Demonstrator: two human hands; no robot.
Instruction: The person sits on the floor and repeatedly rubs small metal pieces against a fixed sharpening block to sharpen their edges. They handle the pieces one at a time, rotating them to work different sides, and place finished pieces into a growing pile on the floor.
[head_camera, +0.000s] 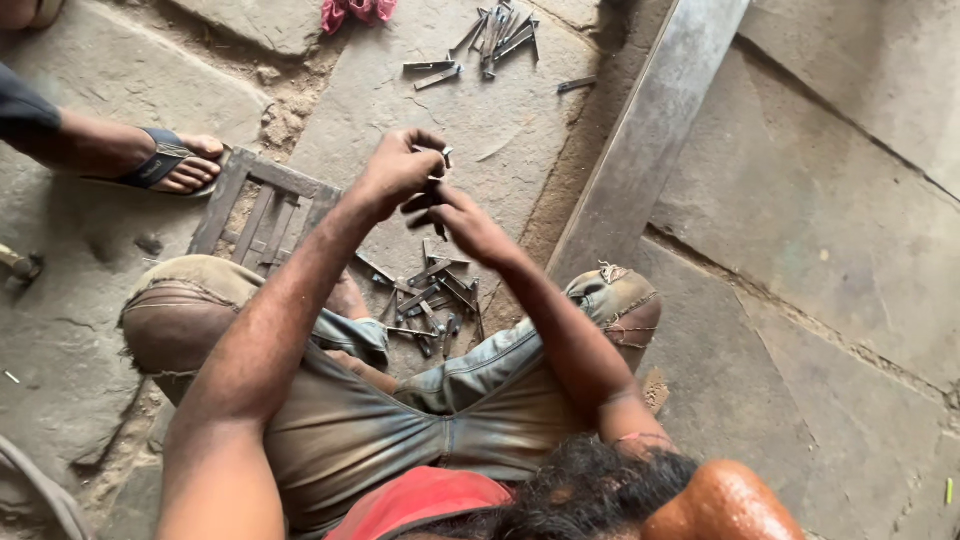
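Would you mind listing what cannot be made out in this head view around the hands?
- The small metal piece held between left hand and right hand: too small, partly covered by fingers.
- Pile of metal parts near the knees: partly hidden by the forearms.
- Red cloth: cut off by the top edge.
- The sandalled foot's owner: cut off at left.

The floor is of large, worn grey stone slabs with dirt-filled joints between them. A heap of small dark metal pieces lies on it in the middle, between the seated person's knees, with a second heap at the far edge, a small metal grid frame to the left and a long grey metal bar running slantwise on the right. A sandalled foot rests on the far left slab, just beside the grid frame.
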